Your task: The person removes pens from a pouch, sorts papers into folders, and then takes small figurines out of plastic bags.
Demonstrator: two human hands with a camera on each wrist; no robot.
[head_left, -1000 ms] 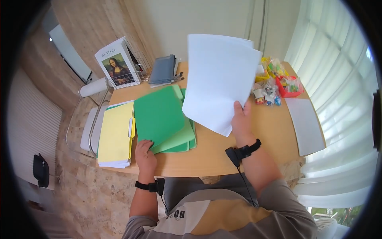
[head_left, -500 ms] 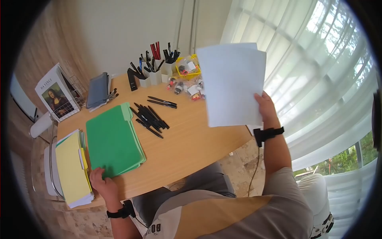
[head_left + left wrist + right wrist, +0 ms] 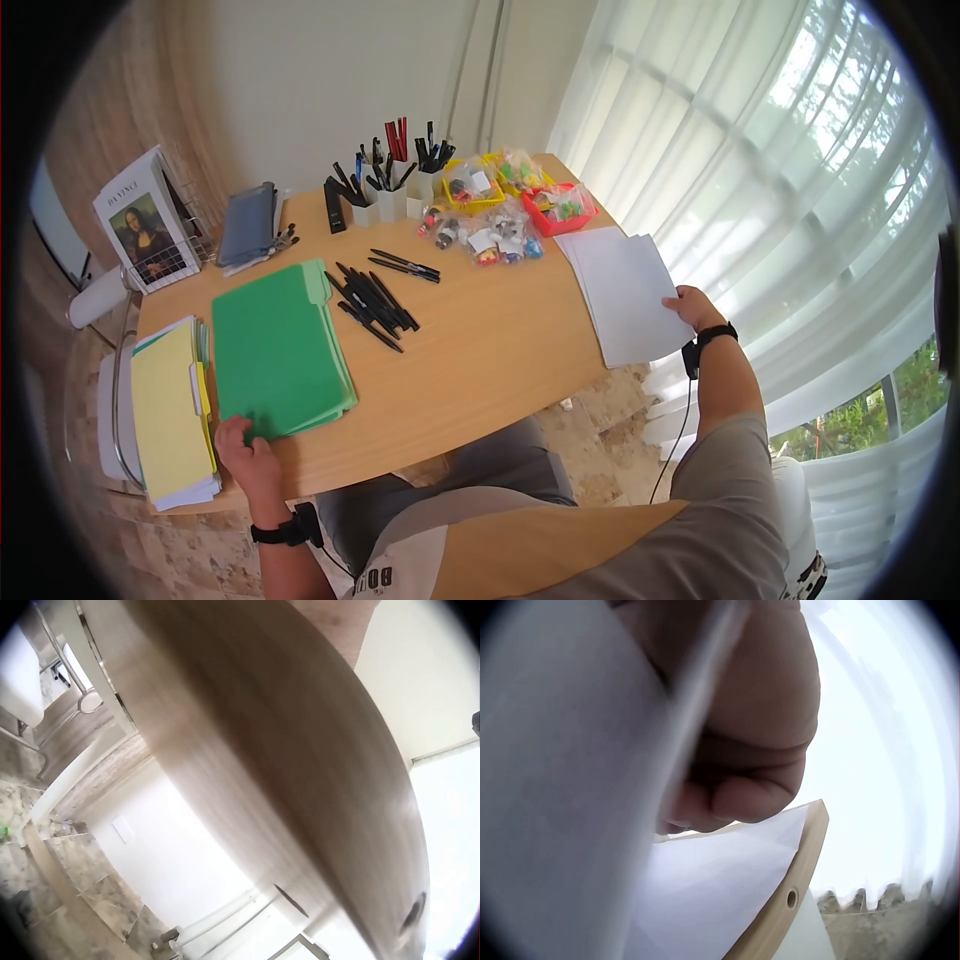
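Observation:
My right hand [image 3: 696, 308] grips the right edge of some white paper sheets [image 3: 640, 310], thumb on top, over the table's right end. In the right wrist view its curled fingers [image 3: 754, 796] show behind the held paper [image 3: 562, 780], above another white sheet [image 3: 712, 889] lying on the table. My left hand [image 3: 248, 462] rests at the near table edge, fingertips at the lower left corner of a stack of green folders [image 3: 275, 345]. Left of that hand lies a pile of yellow folders [image 3: 170, 415] with white papers. The left wrist view shows mostly table edge [image 3: 277, 735].
Black pens [image 3: 370, 305] lie mid-table. Behind them stand pen holders [image 3: 392, 203], bagged small items [image 3: 500, 235], yellow baskets [image 3: 478, 205] and a red basket [image 3: 562, 225]. A wire rack with a Da Vinci book [image 3: 148, 235] and a grey-blue pouch [image 3: 248, 225] stand at the back left.
The right hand has lowered the raised white sheets to the right, onto the table's right end. The left hand has let the lifted green folder down flat. The head view has turned right.

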